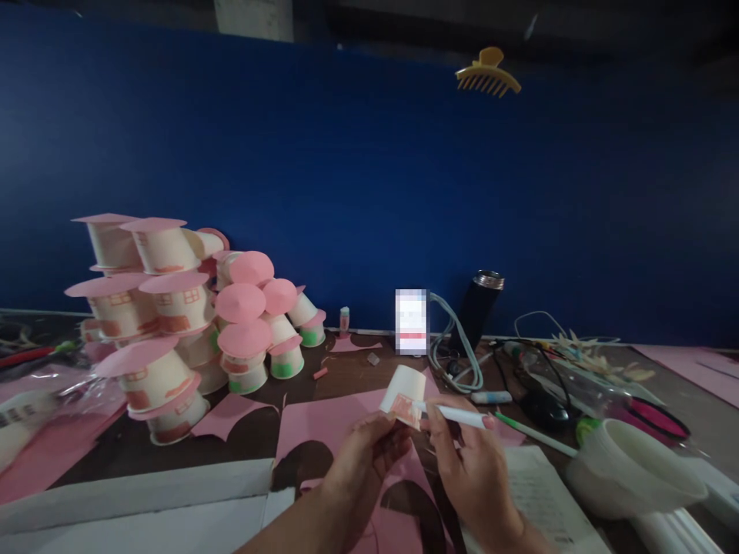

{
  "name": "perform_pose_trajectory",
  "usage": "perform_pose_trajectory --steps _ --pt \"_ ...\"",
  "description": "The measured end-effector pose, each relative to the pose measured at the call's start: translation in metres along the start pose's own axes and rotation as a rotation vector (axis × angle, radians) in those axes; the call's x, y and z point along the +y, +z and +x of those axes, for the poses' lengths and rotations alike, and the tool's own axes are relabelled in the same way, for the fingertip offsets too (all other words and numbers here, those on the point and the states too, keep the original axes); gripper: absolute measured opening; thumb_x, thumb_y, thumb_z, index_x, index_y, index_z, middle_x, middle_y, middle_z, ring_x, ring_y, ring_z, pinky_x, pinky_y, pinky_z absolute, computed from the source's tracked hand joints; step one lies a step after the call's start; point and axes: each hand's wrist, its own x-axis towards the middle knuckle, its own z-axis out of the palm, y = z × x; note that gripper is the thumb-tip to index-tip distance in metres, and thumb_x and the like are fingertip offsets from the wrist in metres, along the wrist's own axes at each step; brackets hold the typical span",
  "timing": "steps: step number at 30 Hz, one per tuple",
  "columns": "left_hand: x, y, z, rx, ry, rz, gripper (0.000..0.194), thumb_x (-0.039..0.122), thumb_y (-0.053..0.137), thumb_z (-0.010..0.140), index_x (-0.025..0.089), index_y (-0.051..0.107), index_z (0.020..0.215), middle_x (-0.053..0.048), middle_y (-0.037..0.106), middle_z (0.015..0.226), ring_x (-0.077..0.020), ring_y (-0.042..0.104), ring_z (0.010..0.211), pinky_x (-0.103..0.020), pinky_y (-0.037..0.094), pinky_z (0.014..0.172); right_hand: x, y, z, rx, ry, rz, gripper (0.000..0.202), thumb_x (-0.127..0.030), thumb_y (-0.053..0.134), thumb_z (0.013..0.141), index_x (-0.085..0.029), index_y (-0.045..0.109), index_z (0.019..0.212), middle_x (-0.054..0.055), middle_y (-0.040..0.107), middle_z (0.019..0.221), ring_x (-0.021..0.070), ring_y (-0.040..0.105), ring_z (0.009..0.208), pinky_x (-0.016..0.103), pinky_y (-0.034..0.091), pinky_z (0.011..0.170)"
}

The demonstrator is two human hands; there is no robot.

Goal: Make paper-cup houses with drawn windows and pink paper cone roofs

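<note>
A white paper cup (404, 385) lies tilted in my left hand (369, 454), whose fingers are closed around its lower side. Reddish-orange window-like marks show on the cup's side near the fingers. My right hand (470, 462) grips a white marker pen (459, 415), its tip at the coloured patch on the cup. Cut pink paper (315, 419) with rounded gaps lies on the table beneath both hands. To the left stand stacked paper cups (182, 308) with pink paper discs on them, several bearing red or green drawn patches.
Behind stand a lit phone (412, 323), a coiled pale cable (473, 369) and a dark flask (479, 308). At right are a black mouse (546, 408) and a white bowl (632, 469). A white box (138, 508) sits front left. A yellow hair claw (489, 73) hangs on the blue partition.
</note>
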Motion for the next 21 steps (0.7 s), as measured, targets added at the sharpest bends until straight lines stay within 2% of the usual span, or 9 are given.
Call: perform_pose_trajectory --steps 5,13,17,21 --pt "0.0014 0.0024 -0.0024 0.025 -0.002 0.015 0.008 0.014 0.068 0.074 0.008 0.071 0.078 -0.010 0.072 0.080 -0.0168 0.067 0.077 -0.028 0.054 0.076 -0.0006 -0.0012 0.0020 -0.013 0.000 0.033 0.018 -0.028 0.048 0.094 -0.019 0.063 0.097 0.010 0.071 0.088 0.0205 0.070 0.078 0.029 0.056 0.063" --pt "-0.0003 0.0027 -0.0031 0.007 0.026 0.043 0.011 0.017 0.070 0.072 0.008 0.072 0.077 -0.009 0.072 0.077 -0.0165 0.066 0.075 -0.028 0.053 0.075 -0.0025 -0.0019 0.0024 0.016 0.008 -0.011 0.018 -0.030 0.048 0.093 -0.019 0.063 0.094 0.009 0.072 0.084 0.0217 0.070 0.077 0.031 0.056 0.067" --pt "-0.0006 0.0017 -0.0022 -0.001 0.016 0.072 0.014 0.019 0.069 0.073 0.007 0.072 0.079 -0.011 0.073 0.080 -0.0176 0.067 0.077 -0.028 0.053 0.076 -0.0038 -0.0017 0.0034 -0.012 0.000 0.013 0.018 -0.029 0.048 0.093 -0.019 0.063 0.093 0.008 0.071 0.085 0.0205 0.069 0.077 0.031 0.056 0.068" --pt "0.0003 0.0010 -0.0005 0.001 0.009 0.053 0.011 0.016 0.068 0.074 0.007 0.072 0.079 -0.011 0.073 0.079 -0.0170 0.067 0.074 -0.026 0.054 0.072 -0.0036 -0.0023 0.0032 0.001 -0.002 -0.018 0.017 -0.029 0.049 0.093 -0.020 0.063 0.091 0.007 0.071 0.083 0.0210 0.069 0.077 0.033 0.054 0.073"
